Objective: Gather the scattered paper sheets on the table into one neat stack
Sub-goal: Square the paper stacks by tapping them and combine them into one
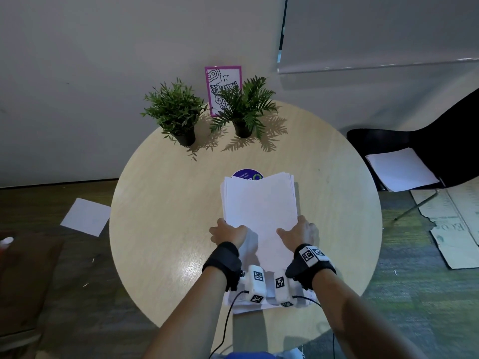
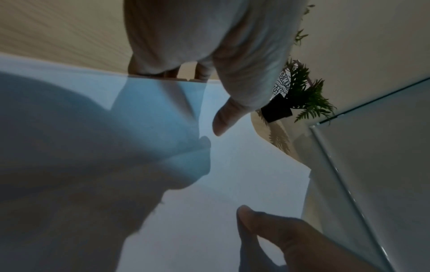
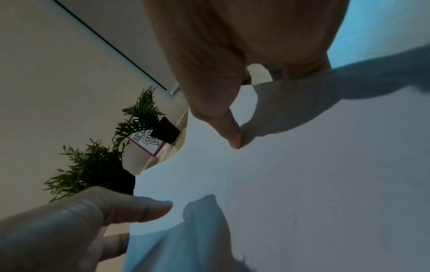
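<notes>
A thick stack of white paper sheets [image 1: 259,200] is held over the middle of the round wooden table [image 1: 160,203]. My left hand [image 1: 228,233] grips its left edge and my right hand [image 1: 298,230] grips its right edge. Each thumb lies on the top sheet and the fingers curl underneath. In the left wrist view the left thumb [image 2: 223,121] presses on the paper [image 2: 244,174]. The right thumb [image 3: 230,134] presses on the top sheet [image 3: 302,184] in the right wrist view. More white sheets [image 1: 243,305] show under my wrists at the table's near edge.
Two potted plants [image 1: 178,115] [image 1: 243,107] and a pink-framed card [image 1: 223,81] stand at the table's far side. A purple round sticker [image 1: 246,174] peeks out behind the stack. One sheet [image 1: 85,216] lies on the floor at left. A black chair [image 1: 425,151] with paper [image 1: 401,169] stands right.
</notes>
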### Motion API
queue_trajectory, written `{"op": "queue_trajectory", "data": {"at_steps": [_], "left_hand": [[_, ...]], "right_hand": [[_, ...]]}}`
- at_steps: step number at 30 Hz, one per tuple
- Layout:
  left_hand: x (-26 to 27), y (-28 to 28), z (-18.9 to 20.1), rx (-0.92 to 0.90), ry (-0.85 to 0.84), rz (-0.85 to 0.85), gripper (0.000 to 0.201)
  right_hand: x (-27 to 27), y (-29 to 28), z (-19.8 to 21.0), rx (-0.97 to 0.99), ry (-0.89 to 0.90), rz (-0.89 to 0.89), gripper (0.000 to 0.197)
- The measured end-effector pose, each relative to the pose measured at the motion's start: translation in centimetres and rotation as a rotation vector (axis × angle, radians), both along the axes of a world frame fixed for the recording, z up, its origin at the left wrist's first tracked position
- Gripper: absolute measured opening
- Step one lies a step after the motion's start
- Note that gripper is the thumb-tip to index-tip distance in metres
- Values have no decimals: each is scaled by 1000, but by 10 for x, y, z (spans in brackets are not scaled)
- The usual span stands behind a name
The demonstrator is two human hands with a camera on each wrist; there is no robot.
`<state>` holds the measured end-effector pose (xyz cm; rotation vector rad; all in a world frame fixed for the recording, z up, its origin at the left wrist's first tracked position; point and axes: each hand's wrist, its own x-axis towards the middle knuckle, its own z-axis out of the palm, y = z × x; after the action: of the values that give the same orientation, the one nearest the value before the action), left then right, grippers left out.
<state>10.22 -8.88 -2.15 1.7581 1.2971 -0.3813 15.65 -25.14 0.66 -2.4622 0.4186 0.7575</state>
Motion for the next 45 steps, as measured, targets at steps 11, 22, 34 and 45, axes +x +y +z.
{"op": "queue_trajectory", "data": {"at_steps": [11, 22, 34, 45], "left_hand": [[0, 8, 0, -87, -134, 88, 43], [0, 4, 3, -63, -157, 76, 45], [0, -8, 14, -55, -129, 68, 46], [-3, -9, 8, -66, -206, 111, 41]], "right_hand": [[-1, 0, -2, 46, -10, -17, 69], [-5, 6, 3, 8, -23, -26, 62], [-10, 11, 0, 30, -64, -71, 62], [-1, -2, -17, 53, -75, -53, 65]]}}
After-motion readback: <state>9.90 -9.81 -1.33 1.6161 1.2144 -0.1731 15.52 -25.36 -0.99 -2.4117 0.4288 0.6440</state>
